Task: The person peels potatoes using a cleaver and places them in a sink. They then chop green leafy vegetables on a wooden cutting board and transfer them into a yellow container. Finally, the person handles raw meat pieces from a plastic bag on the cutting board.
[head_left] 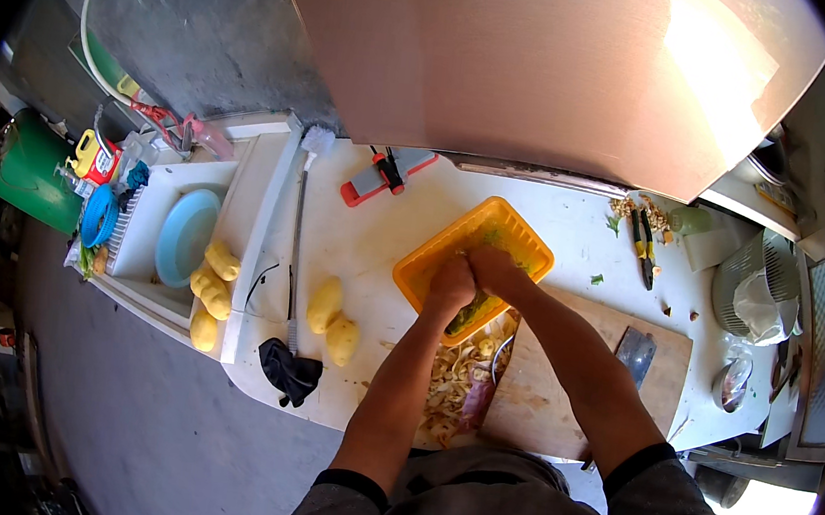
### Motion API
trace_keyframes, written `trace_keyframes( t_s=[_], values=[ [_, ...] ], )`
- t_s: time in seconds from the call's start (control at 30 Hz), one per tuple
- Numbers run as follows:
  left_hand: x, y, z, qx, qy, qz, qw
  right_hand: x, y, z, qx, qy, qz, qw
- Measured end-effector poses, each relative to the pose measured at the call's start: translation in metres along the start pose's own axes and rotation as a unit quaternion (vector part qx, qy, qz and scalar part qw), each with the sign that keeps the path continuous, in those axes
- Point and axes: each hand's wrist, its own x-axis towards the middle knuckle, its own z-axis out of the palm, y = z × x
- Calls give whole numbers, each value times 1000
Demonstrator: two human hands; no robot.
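Both my hands meet over a yellow plastic basket (432,260) on the white counter. My left hand (452,284) is closed around a long green-yellow vegetable (470,316) that pokes down over the basket's near rim. My right hand (494,265) is closed just above it, inside the basket, on the same vegetable or on something small that I cannot make out. A heap of pale peelings (456,371) lies on the counter below the basket.
A wooden cutting board (559,394) with a cleaver (635,351) lies at right. Two potatoes (333,322) and a black cloth (289,370) sit at left, more potatoes (211,289) by the sink with a blue plate (184,234). A peeler (644,244) lies far right.
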Motion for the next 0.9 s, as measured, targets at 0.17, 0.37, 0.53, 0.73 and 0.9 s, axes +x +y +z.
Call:
trace_keyframes(
  t_s=[0.17, 0.37, 0.53, 0.73, 0.9],
  values=[
    [-9, -8, 7, -91, 93, 38, 991, -9, -6, -4, 7, 45, 5, 999],
    [-27, -24, 4, -118, 118, 91, 982, -33, -22, -62, 31, 20, -91, 995],
    [-64, -4, -33, -143, -14, 156, 977, -45, 20, -77, 48, -125, -134, 982],
    [-57, 6, -10, 27, 60, 24, 998, -38, 31, -44, 30, 3, -171, 985],
    [-39, 16, 7, 44, -19, -51, 998, -38, 9, -25, -3, -128, -5, 992]
  ],
)
